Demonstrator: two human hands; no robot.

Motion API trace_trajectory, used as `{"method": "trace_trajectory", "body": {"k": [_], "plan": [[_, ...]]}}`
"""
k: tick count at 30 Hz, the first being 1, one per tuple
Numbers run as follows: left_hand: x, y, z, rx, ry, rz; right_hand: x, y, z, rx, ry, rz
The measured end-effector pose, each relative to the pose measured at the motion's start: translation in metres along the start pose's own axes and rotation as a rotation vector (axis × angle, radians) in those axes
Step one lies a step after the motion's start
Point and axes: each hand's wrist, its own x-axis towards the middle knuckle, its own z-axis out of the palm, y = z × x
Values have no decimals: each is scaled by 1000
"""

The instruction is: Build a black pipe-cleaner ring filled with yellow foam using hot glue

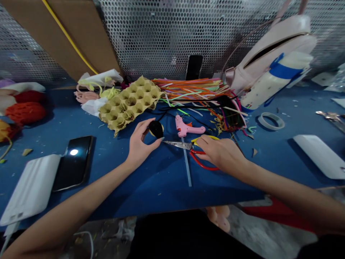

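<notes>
My left hand [140, 142] pinches a small black rounded piece [156, 129] with a pale yellowish edge, between thumb and fingers. My right hand [219, 151] grips scissors [183, 145] with red and yellow handles. Their blades point left, with the tips close to my left thumb; whether they touch the black piece I cannot tell. Just behind the scissors lies a pink glue gun [185, 127], and a clear glue stick [187, 167] extends from under the blades toward me. A torn egg carton [129, 104] rests behind my left hand.
Many coloured pipe cleaners [188, 88] are heaped at the back. To the left are a phone [74, 162], a white power bank [32, 185] and red yarn [25, 112]. A tape roll [271, 121], a bottle [275, 82], a bag [277, 46] and a white block [320, 155] stand or lie right.
</notes>
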Motion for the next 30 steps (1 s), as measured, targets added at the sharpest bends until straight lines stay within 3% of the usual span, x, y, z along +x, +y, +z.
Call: {"method": "trace_trajectory", "body": {"k": [6,16,23,30], "plan": [[1,1,0,-8,0,8,3,5,2,-35,41,-56],[1,2,1,-2,14,14,20,38,10,-80,170,-248],[1,3,-1,-3,89,35,19,35,19,-108,200,-217],[1,2,-3,21,83,34,12,35,26,-106,270,-236]]}}
